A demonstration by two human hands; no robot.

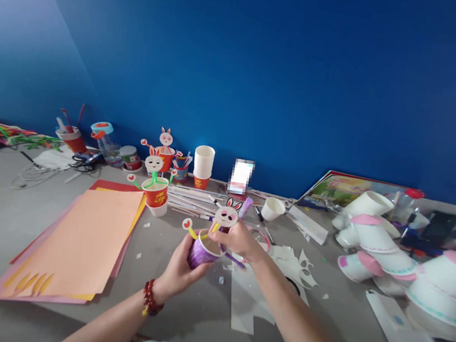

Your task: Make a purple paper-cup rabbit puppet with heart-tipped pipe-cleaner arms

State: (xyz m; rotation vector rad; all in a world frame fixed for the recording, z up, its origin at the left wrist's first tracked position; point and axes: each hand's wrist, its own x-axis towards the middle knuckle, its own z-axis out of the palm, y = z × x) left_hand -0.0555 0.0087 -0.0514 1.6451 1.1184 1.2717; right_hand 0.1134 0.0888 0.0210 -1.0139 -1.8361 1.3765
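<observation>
My left hand (181,267) is wrapped round a purple-coloured paper cup (201,255), tilted with its opening towards me. My right hand (236,238) is closed at the cup's rim, pinching at the base of a paper rabbit head (226,216); its fingers are partly hidden. A yellow stem (192,234) reaches out from the cup and ends in a round paper paw (187,225). A light purple piece (245,207) sticks up behind the rabbit head; I cannot tell what it is. A dark purple stick (235,260) shows below my right hand.
Coloured paper sheets (88,230) lie at left. Behind them stand a red cup with a rabbit (156,195) and stacked white cups (204,162). Cut white paper (245,304) lies under my right forearm. At right are joined white-and-pink cups (375,237) and a white strip (309,226).
</observation>
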